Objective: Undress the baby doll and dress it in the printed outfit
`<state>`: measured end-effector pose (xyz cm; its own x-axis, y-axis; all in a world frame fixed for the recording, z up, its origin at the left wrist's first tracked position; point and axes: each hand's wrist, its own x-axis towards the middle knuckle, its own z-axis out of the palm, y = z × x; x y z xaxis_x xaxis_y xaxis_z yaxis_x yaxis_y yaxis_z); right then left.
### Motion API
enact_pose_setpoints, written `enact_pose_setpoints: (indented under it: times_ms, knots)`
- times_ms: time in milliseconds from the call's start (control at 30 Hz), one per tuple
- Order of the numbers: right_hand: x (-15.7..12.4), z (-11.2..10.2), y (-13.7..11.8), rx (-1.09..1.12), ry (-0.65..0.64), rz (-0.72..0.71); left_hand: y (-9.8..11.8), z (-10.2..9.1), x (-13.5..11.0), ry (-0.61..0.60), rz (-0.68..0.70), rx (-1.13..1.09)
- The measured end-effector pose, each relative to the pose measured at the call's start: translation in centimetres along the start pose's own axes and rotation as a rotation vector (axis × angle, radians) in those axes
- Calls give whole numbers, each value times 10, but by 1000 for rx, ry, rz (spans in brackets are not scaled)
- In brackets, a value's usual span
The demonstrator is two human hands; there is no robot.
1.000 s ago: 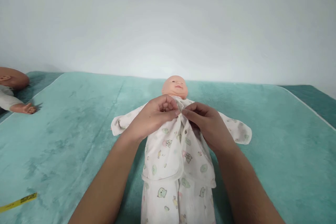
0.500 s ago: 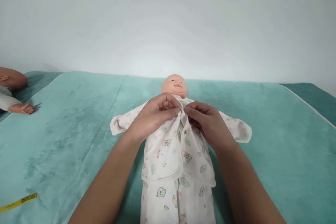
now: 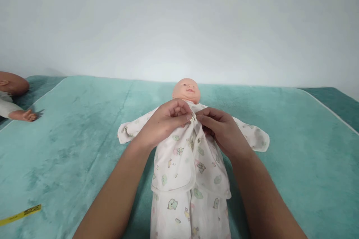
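A baby doll [image 3: 186,89] lies on its back, head away from me, arms spread. It wears a white printed baby shirt [image 3: 175,164] and matching trousers [image 3: 171,216]. At the upper chest, my left hand [image 3: 168,119] pinches one front edge of the shirt between thumb and finger. Opposite it, my right hand [image 3: 217,125] grips the other front edge, fingertips almost meeting the left ones. A small light fastening shows between the fingertips. Below my hands the shirt front hangs apart in two flaps.
A teal blanket [image 3: 70,157] spreads under the doll. At the far left lies a second doll [image 3: 15,86], partly out of view. Near the lower left is a yellow strip [image 3: 21,214] with dark print. A pale wall [image 3: 179,26] rises behind the blanket's far edge.
My fingertips have come slightly closer together at the shirt opening. Both hands keep their pinch, and the doll stays in place.
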<state>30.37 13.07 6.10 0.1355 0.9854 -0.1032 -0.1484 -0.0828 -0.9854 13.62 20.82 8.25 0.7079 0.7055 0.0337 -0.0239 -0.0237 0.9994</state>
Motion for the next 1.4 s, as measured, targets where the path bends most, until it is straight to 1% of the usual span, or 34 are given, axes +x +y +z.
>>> enact_pose_setpoints:
  times_ms: [367,633,900,1100,1300,1400]
  knots:
    - [1,-1,0,-6,-5,8,0,1,2,13,-20,46]
    - [0,-1,0,13,-2,-25,-1,1,2,34,-21,30]
    - [0,1,-3,-107,-20,-12,-2,1,2,46,-32,57]
    - [-4,3,-5,-218,-1,-74,-1,2,1,58,-19,94]
    - [-2,3,-5,-205,-11,-76,0,1,0,71,-38,112]
    - [-2,2,-6,-174,-26,-59,0,0,0,55,-26,91]
